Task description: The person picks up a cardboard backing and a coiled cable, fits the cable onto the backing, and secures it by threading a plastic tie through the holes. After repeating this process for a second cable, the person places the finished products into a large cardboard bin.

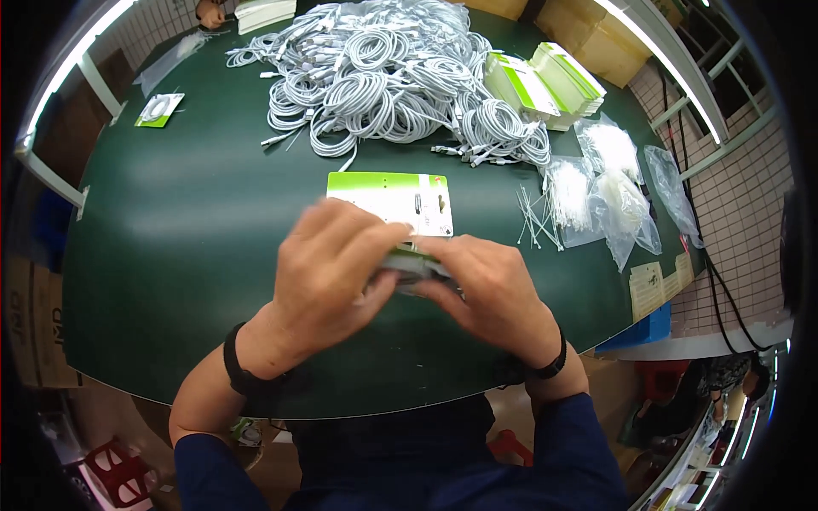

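Both hands meet over the near middle of the table, blurred by motion. My left hand [328, 264] pinches a green-edged card [407, 249] from the left. A grey bundle [417, 271], probably a coiled cable, lies against that card, mostly hidden by fingers. From the other side my right hand [490, 285] grips the same card and bundle, thumb below and fingers on top. Just beyond the hands a green and white packaging card [392, 196] lies flat on the table.
A big heap of coiled grey cables [375, 94] covers the far middle of the dark green table [170, 247]. Stacked cards [545, 85], loose white cable ties [532, 220] and bags of ties [573, 196] lie right. A carded cable [158, 109] sits far left, near another person's hand [210, 13].
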The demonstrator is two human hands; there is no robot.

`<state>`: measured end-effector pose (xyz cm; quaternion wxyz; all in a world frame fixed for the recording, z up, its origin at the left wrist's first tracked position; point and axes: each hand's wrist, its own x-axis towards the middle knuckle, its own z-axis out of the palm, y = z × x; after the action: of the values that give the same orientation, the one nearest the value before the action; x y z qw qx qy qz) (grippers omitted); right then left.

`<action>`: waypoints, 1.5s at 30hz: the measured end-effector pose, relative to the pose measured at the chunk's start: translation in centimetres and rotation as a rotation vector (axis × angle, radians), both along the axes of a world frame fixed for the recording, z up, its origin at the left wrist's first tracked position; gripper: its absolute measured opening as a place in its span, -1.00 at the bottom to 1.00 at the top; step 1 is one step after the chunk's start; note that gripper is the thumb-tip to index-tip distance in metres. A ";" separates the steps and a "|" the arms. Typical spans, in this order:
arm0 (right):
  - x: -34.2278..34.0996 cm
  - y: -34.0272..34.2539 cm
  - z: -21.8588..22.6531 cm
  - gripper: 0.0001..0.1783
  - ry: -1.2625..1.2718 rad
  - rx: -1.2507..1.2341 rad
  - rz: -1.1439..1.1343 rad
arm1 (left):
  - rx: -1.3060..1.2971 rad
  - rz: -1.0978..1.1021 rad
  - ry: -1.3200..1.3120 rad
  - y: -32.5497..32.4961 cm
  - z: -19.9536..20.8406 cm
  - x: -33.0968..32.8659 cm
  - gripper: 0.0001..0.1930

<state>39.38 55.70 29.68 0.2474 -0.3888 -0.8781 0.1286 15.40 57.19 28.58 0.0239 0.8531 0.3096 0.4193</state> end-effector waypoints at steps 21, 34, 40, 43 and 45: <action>0.0 1.4 -3.5 -0.74 0.648 -0.497 -0.058 | -1.201 -0.212 -0.965 0.4 -0.5 1.2 -0.72; 13.3 7.3 -5.2 -0.68 -0.425 -0.161 -0.887 | -0.689 -0.134 -0.843 0.3 0.6 -0.7 -0.69; 13.6 8.3 -7.2 -0.78 -0.193 -0.356 -0.793 | -0.666 -0.054 -0.783 0.4 0.3 -1.8 -0.65; 13.2 7.8 -8.0 -0.83 -0.048 -0.247 -0.703 | -0.654 -0.043 -0.765 0.4 -0.1 -1.5 -0.63; 13.2 7.8 -8.0 -0.83 -0.038 -0.209 -0.693 | -0.578 -0.035 -0.695 0.7 0.0 -1.2 -0.65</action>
<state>52.57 63.51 21.65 0.2187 -0.6890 -0.6807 0.1187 14.25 57.86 28.58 0.3706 0.6254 0.3729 0.5767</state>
